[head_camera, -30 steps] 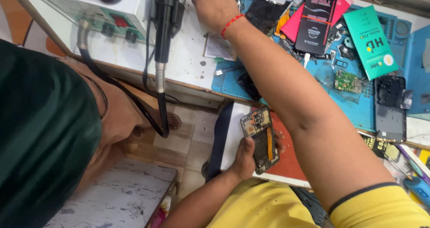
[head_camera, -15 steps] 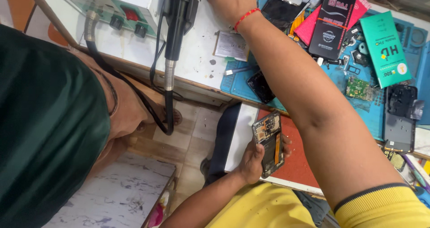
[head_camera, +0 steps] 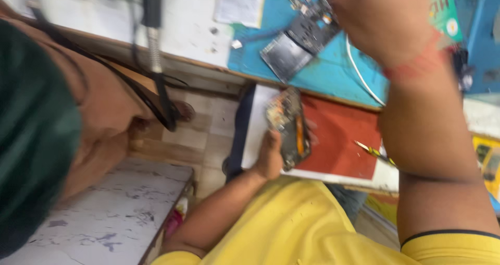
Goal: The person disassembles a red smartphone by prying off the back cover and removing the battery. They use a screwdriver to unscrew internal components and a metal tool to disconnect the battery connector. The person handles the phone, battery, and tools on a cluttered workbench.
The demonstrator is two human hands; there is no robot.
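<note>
- one head-worn view, looking steeply down and tilted, close over the tabletop (head_camera: 333,77).
- blurred; the raised right hand (head_camera: 383,23) fills the upper right, very near.

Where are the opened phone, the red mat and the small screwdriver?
opened phone (head_camera: 288,127), head view, on its exposed inside
red mat (head_camera: 341,140), head view, on bare middle
small screwdriver (head_camera: 372,151), head view, on its yellow-striped shaft

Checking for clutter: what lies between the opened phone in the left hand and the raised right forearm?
In the head view, the red mat fills that stretch between the opened phone and right forearm, with a small yellow-handled tool lying near the arm.
</note>
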